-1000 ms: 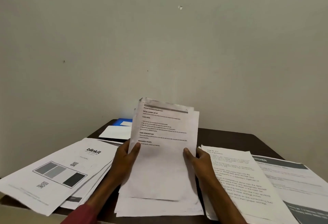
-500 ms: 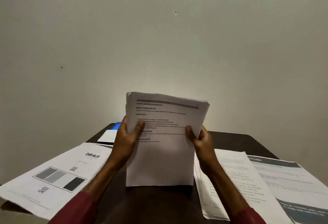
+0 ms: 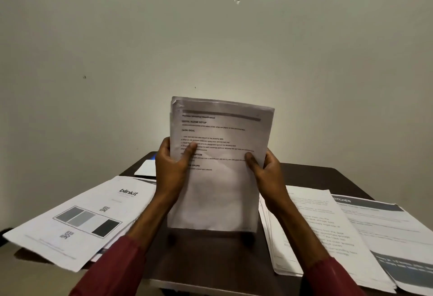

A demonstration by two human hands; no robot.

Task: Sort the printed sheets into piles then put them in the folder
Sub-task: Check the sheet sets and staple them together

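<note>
An upright stack of printed sheets (image 3: 220,178) stands in the middle of the dark table (image 3: 311,176), its lower edge just above the tabletop. My left hand (image 3: 171,171) grips its left side with the thumb across the text. My right hand (image 3: 264,173) grips its right side, thumb on the front. A pile topped by a "blinkit" sheet (image 3: 77,220) lies at the left. A pile of text sheets (image 3: 323,239) lies at the right, with a "KITCHEN" sheet pile (image 3: 393,230) beyond it. A blue folder (image 3: 153,155) peeks out behind my left hand, mostly hidden.
A white sheet (image 3: 146,168) lies at the back left on the folder. A plain wall (image 3: 210,37) rises directly behind the table. The blinkit pile overhangs the table's left edge, and the right piles overhang the front right edge.
Both hands lifted the middle sheets off the table into one upright stack. The stack has risen slightly higher since half a second ago.
</note>
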